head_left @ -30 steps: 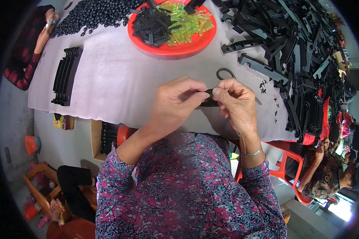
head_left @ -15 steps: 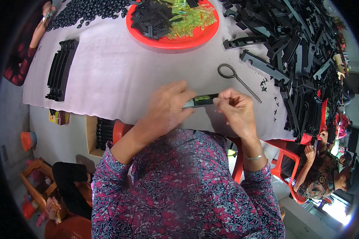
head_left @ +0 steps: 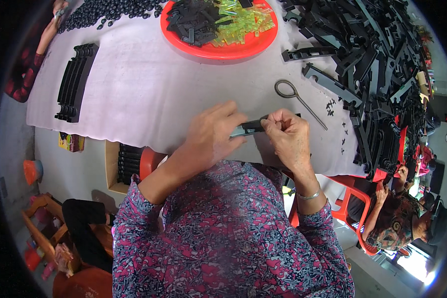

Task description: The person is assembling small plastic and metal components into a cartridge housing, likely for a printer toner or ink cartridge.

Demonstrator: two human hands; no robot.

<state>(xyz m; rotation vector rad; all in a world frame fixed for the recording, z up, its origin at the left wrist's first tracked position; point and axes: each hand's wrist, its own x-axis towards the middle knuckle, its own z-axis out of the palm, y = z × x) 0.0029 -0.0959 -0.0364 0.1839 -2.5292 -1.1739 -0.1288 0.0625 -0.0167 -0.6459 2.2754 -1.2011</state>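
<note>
My left hand (head_left: pixel 211 135) and my right hand (head_left: pixel 287 139) meet over the white table (head_left: pixel 144 94), both gripping a long black plastic strip (head_left: pixel 251 126) that shows between them. The left fingers cover its left end; the right thumb and fingers pinch its right part. A metal rod with a ring end (head_left: pixel 298 99) lies on the cloth just beyond my right hand.
A red tray (head_left: pixel 218 47) holds small black parts and yellow-green clear pieces. A large heap of black plastic strips (head_left: pixel 377 64) fills the right side. A stack of finished black strips (head_left: pixel 74 82) lies at left. Another person (head_left: pixel 397 223) sits lower right; a hand (head_left: pixel 52 25) is upper left.
Both hands have drawn closer to my body with the black strip. The ring-ended rod, which was by my right fingers, now lies apart on the table.
</note>
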